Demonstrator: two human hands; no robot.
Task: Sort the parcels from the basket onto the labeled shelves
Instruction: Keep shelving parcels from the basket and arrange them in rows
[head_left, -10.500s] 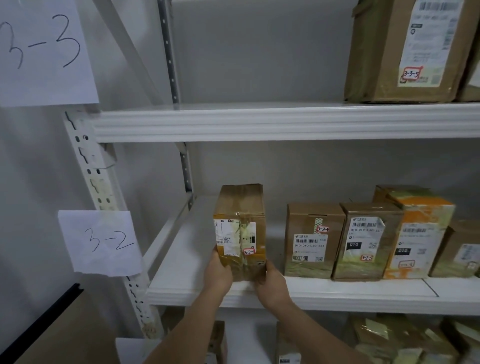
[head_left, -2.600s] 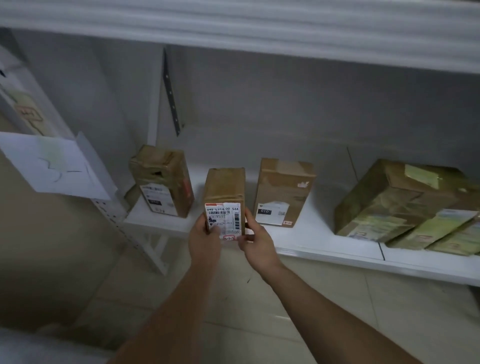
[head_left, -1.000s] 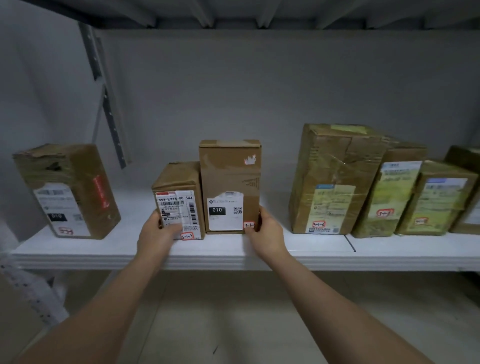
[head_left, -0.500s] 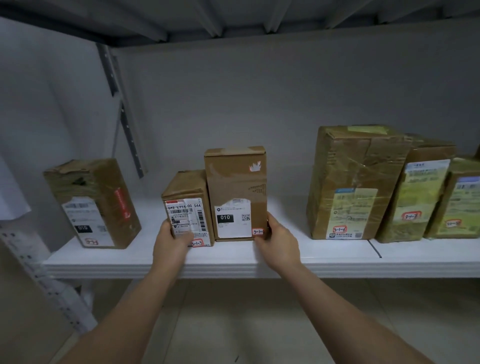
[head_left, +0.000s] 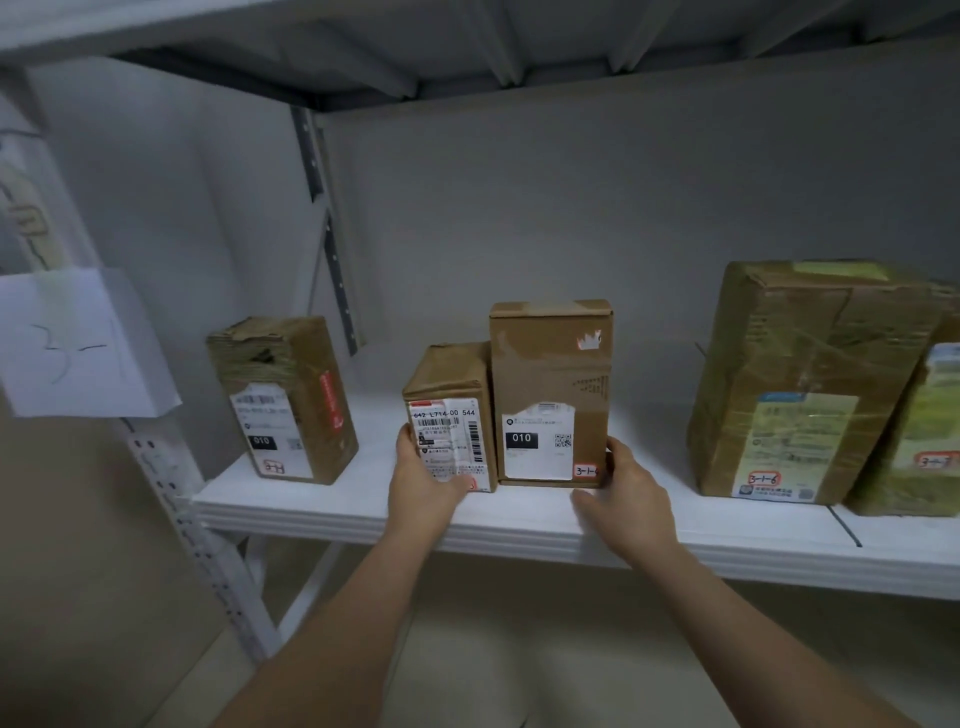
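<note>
White steel shelf runs before you under a grey wall. Your left hand grips the small parcel, upright, flush against the taller parcel your right hand touches with loose fingers. Both are taped brown cardboard, long axes vertical, straight ahead; the left is nearer the small one.

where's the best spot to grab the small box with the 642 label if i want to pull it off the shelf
Take the small box by its upper part, from the front and above, thumb on one side and fingers on the other. It stands upright at the shelf edge, its right side tight against the taller box, so probably tilt it leftward first. Its left side and top are free.
</note>
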